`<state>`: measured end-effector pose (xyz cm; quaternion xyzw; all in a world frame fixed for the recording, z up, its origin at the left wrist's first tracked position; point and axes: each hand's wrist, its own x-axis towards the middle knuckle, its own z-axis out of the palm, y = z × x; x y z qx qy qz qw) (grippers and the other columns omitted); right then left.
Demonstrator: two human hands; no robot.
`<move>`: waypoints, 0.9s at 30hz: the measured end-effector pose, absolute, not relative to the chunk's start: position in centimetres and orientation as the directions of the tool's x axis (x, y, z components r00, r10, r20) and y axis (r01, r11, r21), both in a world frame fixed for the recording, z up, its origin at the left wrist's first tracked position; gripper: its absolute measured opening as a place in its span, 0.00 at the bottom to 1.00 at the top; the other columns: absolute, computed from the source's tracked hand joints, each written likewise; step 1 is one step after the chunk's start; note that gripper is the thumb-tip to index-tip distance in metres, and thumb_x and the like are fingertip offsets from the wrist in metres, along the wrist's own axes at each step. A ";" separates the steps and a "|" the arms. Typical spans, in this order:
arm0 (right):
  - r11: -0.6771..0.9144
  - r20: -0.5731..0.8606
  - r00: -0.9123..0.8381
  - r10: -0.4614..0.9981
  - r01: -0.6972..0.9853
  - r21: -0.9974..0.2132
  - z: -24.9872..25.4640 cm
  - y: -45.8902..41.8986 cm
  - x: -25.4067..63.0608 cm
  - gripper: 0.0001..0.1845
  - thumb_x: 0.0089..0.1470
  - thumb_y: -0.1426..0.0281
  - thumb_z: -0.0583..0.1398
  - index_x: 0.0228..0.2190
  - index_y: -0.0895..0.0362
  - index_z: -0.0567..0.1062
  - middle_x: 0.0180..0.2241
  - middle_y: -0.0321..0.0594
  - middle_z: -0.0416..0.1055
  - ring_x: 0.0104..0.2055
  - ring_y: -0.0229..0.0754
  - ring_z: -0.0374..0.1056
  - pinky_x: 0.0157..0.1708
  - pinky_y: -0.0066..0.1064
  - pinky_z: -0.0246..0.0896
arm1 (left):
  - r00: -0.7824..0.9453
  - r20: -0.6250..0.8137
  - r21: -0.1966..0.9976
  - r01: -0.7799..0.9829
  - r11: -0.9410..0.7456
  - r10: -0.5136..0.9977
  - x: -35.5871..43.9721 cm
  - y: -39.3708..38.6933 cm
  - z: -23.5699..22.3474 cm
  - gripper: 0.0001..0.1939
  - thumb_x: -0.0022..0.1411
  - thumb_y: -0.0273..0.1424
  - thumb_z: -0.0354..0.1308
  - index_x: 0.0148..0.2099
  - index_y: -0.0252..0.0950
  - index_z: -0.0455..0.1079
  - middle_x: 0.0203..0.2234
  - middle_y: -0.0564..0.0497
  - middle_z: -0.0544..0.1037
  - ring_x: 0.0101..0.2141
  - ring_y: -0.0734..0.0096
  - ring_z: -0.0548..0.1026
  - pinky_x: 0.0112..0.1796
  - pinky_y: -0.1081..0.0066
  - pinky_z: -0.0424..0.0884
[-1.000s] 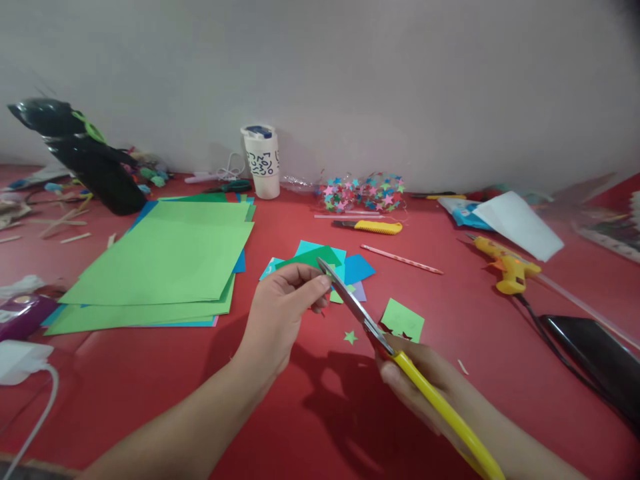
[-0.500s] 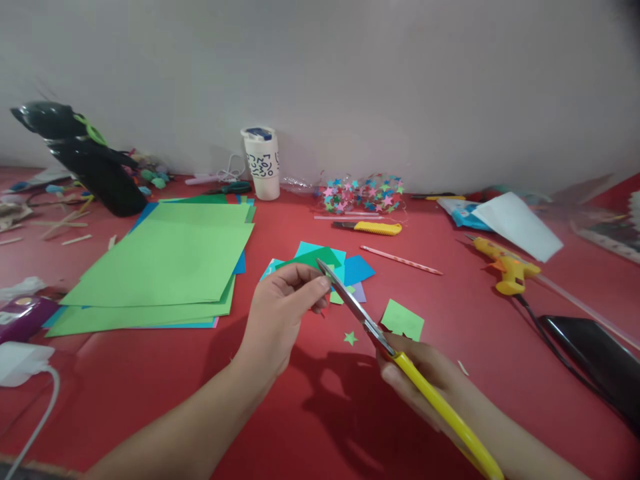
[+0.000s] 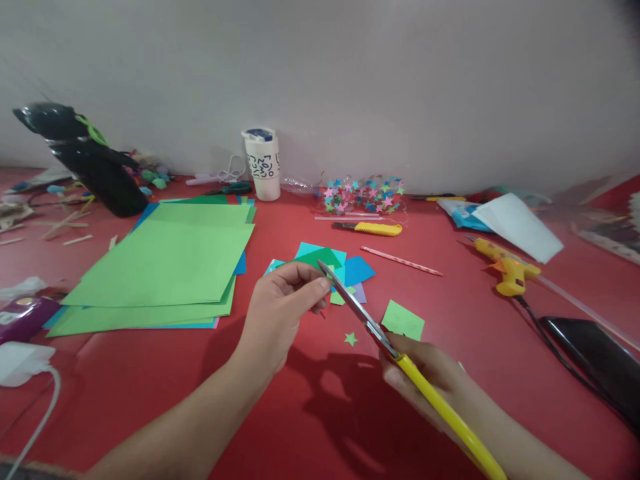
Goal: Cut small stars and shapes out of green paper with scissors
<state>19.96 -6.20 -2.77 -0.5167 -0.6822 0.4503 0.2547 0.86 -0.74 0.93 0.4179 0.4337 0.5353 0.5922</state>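
My left hand (image 3: 280, 313) is pinched shut above the red table (image 3: 150, 380), its fingertips meeting the blade tips of yellow-handled scissors (image 3: 373, 330); what it pinches is too small to make out. My right hand (image 3: 425, 387) is wrapped round the scissors' yellow handle. Under the blades lie a small green paper star (image 3: 351, 339) and a light green paper scrap (image 3: 403, 321) with cut-out notches. Behind my left hand sits a pile of small coloured paper squares (image 3: 345, 263).
A stack of green and blue sheets (image 3: 165, 263) lies at the left. Further back are a white cup (image 3: 263, 163), a heap of coloured stars (image 3: 363, 192), a yellow utility knife (image 3: 373, 229) and a pencil (image 3: 401, 261). A yellow glue gun (image 3: 505, 267) and white paper (image 3: 517, 225) lie right.
Almost nothing has moved; both hands and the scissors have kept their pose, with only a slight shift of the view.
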 end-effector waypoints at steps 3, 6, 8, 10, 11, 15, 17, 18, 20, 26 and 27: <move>0.060 -0.126 -0.337 0.933 0.492 -0.869 -3.0 -6.2 20.1 0.29 0.52 0.40 0.47 0.20 0.53 0.54 0.20 0.28 0.48 0.22 0.35 0.42 0.20 0.28 0.40 | 0.057 -0.057 0.958 -0.277 0.071 0.997 0.9 -0.8 1.0 0.04 0.47 0.27 0.62 0.23 0.35 0.70 0.17 0.56 0.70 0.20 0.80 0.66 0.23 0.78 0.64; 0.060 -0.104 -0.329 0.938 0.452 -0.890 -2.9 -6.1 20.3 0.29 0.51 0.40 0.48 0.20 0.52 0.54 0.19 0.27 0.47 0.20 0.34 0.42 0.18 0.28 0.40 | 0.077 -0.057 0.962 -0.263 0.076 0.995 1.0 -0.9 0.9 0.04 0.47 0.27 0.61 0.23 0.35 0.69 0.17 0.57 0.70 0.20 0.81 0.66 0.24 0.78 0.63; 0.030 -0.100 -0.304 0.947 0.396 -0.918 -2.6 -6.1 20.4 0.28 0.52 0.41 0.49 0.21 0.52 0.55 0.17 0.25 0.47 0.17 0.33 0.43 0.16 0.28 0.39 | 0.118 -0.068 0.971 -0.221 0.093 0.991 1.0 -0.8 0.8 0.05 0.48 0.28 0.61 0.23 0.35 0.69 0.17 0.57 0.70 0.20 0.80 0.66 0.24 0.78 0.63; -0.045 -0.141 -0.251 0.958 0.353 -0.934 -2.0 -5.9 20.6 0.26 0.53 0.42 0.49 0.23 0.52 0.55 0.17 0.24 0.48 0.14 0.31 0.43 0.14 0.28 0.37 | 0.173 -0.095 0.983 -0.140 0.120 0.980 1.0 -0.7 0.6 0.05 0.49 0.29 0.61 0.24 0.35 0.69 0.16 0.57 0.69 0.21 0.79 0.66 0.25 0.77 0.63; -0.064 -0.151 -0.238 0.959 0.340 -0.938 -1.7 -5.9 20.7 0.26 0.53 0.42 0.50 0.23 0.52 0.55 0.16 0.24 0.49 0.13 0.31 0.43 0.13 0.28 0.36 | 0.208 -0.114 0.988 -0.077 0.132 0.972 1.0 -0.7 0.4 0.05 0.49 0.29 0.60 0.24 0.35 0.69 0.16 0.57 0.69 0.21 0.78 0.65 0.26 0.76 0.63; -0.044 -0.120 -0.225 0.967 0.316 -0.948 -1.1 -5.4 21.1 0.25 0.54 0.44 0.51 0.22 0.52 0.57 0.14 0.23 0.48 0.13 0.31 0.43 0.13 0.28 0.35 | 0.390 -0.150 0.948 0.316 0.021 0.909 1.2 -0.8 -0.6 0.03 0.49 0.27 0.57 0.24 0.36 0.71 0.19 0.54 0.71 0.22 0.73 0.66 0.26 0.73 0.61; -0.031 -0.092 -0.183 0.979 0.309 -0.950 -1.3 -5.1 21.3 0.26 0.55 0.46 0.51 0.20 0.52 0.56 0.14 0.24 0.48 0.13 0.31 0.43 0.13 0.27 0.37 | 0.442 -0.098 0.866 0.480 -0.142 0.892 1.3 -0.9 -1.3 0.06 0.48 0.24 0.55 0.23 0.36 0.71 0.20 0.52 0.73 0.24 0.70 0.68 0.25 0.72 0.60; -0.027 -0.084 -0.173 0.981 0.307 -0.951 -1.5 -4.9 21.4 0.26 0.55 0.46 0.52 0.19 0.52 0.55 0.15 0.24 0.48 0.14 0.31 0.43 0.13 0.27 0.38 | 0.457 -0.059 0.822 0.527 -0.217 0.887 1.4 -0.9 -1.7 0.07 0.48 0.23 0.54 0.23 0.36 0.71 0.21 0.51 0.73 0.24 0.69 0.68 0.26 0.71 0.60; -0.019 -0.080 -0.188 0.979 0.307 -0.951 -1.8 -4.6 21.6 0.26 0.54 0.46 0.52 0.19 0.51 0.54 0.14 0.23 0.47 0.13 0.30 0.43 0.12 0.26 0.37 | 0.490 0.001 0.752 0.574 -0.323 0.872 1.6 -0.8 -2.3 0.08 0.49 0.22 0.54 0.24 0.37 0.71 0.22 0.50 0.74 0.26 0.66 0.70 0.28 0.70 0.62; -0.010 -0.079 -0.190 0.979 0.338 -0.941 -2.1 -4.2 21.7 0.22 0.54 0.51 0.52 0.19 0.50 0.52 0.15 0.22 0.45 0.13 0.30 0.42 0.12 0.25 0.36 | 0.547 -0.073 0.635 0.670 -0.384 0.834 1.8 -0.4 -2.8 0.10 0.54 0.23 0.50 0.31 0.35 0.73 0.30 0.48 0.76 0.32 0.66 0.72 0.35 0.70 0.64; 0.002 -0.071 -0.194 0.978 0.356 -0.935 -2.1 -4.2 21.7 0.22 0.54 0.51 0.52 0.19 0.50 0.52 0.15 0.22 0.45 0.13 0.31 0.42 0.13 0.26 0.36 | 0.552 -0.073 0.636 0.667 -0.387 0.831 1.8 -0.4 -2.8 0.10 0.55 0.23 0.50 0.31 0.35 0.73 0.31 0.48 0.76 0.33 0.66 0.72 0.36 0.70 0.65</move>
